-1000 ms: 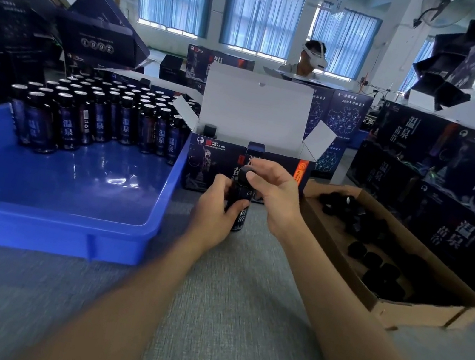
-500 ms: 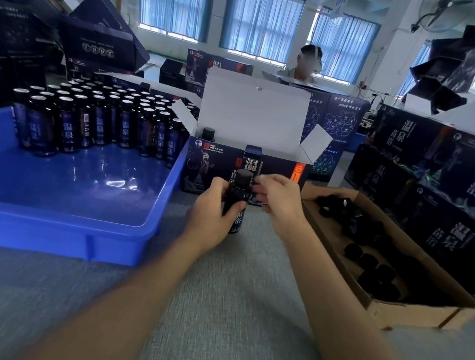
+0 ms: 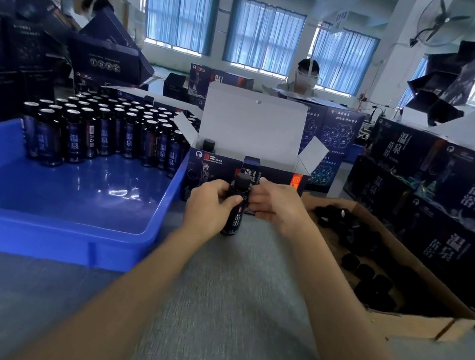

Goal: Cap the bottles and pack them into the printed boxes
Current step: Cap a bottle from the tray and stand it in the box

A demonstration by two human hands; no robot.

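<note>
Left hand gripped a small dark labelled bottle with a black cap, upright just before the open navy printed cardboard box. Right hand touched the bottle's right side; grasp unclear.

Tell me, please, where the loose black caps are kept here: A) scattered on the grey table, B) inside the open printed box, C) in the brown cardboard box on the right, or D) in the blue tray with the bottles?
C: the loose black caps lie inside the brown cardboard box on the right, while the blue tray holds only uncapped bottles.
</note>
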